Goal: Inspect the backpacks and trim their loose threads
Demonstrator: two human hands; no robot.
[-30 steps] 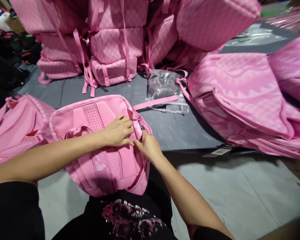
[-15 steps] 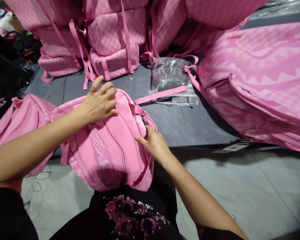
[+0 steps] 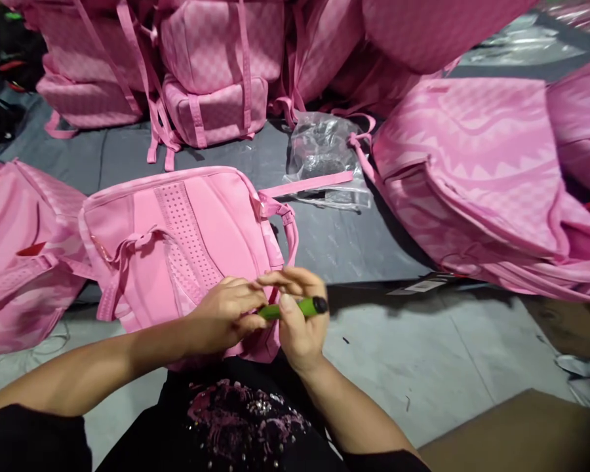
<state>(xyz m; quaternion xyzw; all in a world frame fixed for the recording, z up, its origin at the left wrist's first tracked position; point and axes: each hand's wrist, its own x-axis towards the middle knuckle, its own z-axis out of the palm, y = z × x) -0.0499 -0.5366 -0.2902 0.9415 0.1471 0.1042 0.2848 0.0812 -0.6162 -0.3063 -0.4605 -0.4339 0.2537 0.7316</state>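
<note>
A pink backpack [image 3: 128, 288] lies on its front at the near edge of the table, its back panel and straps facing up. Above its lower right corner, my right hand [image 3: 305, 321] is closed round a slim green tool with a black end [image 3: 299, 308]; its exact kind is unclear. My left hand [image 3: 226, 311] meets it from the left, thumb and fingers closed at the tool's other end. That end is partly hidden by the fingers. A loose pink strap [image 3: 307, 184] runs right from the backpack's side.
More pink backpacks [image 3: 216, 108] stand at the back of the grey-covered table [image 3: 324, 242]. A large one with a zigzag print [image 3: 476, 164] sits to the right, another [image 3: 19, 242] to the left. Behind the strap lies a clear plastic bag [image 3: 319, 147]. A brown box [image 3: 516, 432] is on the floor.
Both hands have moved down, off the backpack's upper part and side, and come together. The green tool now shows in them. The backpack lies flatter, and the view has shifted right.
</note>
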